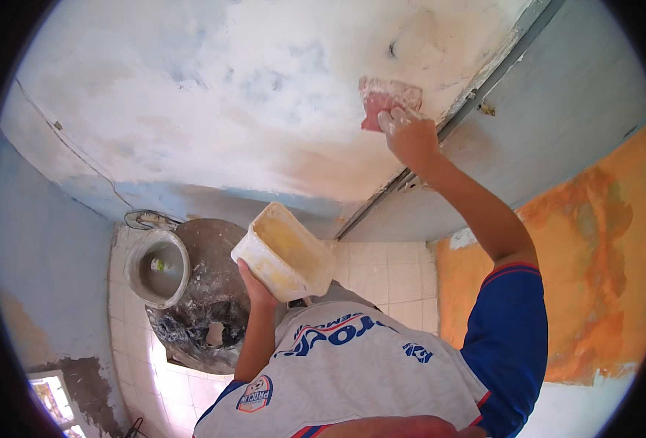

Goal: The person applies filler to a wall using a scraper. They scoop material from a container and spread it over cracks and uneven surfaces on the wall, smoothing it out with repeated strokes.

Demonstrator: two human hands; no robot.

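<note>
R hand (413, 139): thumb & fingers pinch a red scraper (372, 117). Scraper = flat, thin, roughly rect. plate, smeared w/ whitish paste, esp. along its far edge. Position: at upper R part of the wall (213, 73); exact edge contact can't be told. Fingers also carry white residue.

L hand (257, 283): wrapped on the side of a tub (273, 271), low & nearer the body; underside fingers hidden, so their spread can't be told. Tub = deep rect. box w/ rounded corners, off-white, tilted, opening up; yellowish, paste-smeared inside.

Wall surface: chalky white coat, uneven, w/ cloudy blue-grey & tan patches. Thin cable (82, 153) runs down its L side. Straight grey strip (465, 109) borders it on R, then a smooth grey panel (549, 109).

Below L: round pale bucket (134, 266), greyish inside, next to a round grey surface (217, 252) w/ white spatter; crumpled black plastic (184, 328) on it. Floor (403, 263): pale sq. tiles. Far R: orange wall (556, 277), brown-stained, w/ flaking lower edge.
</note>
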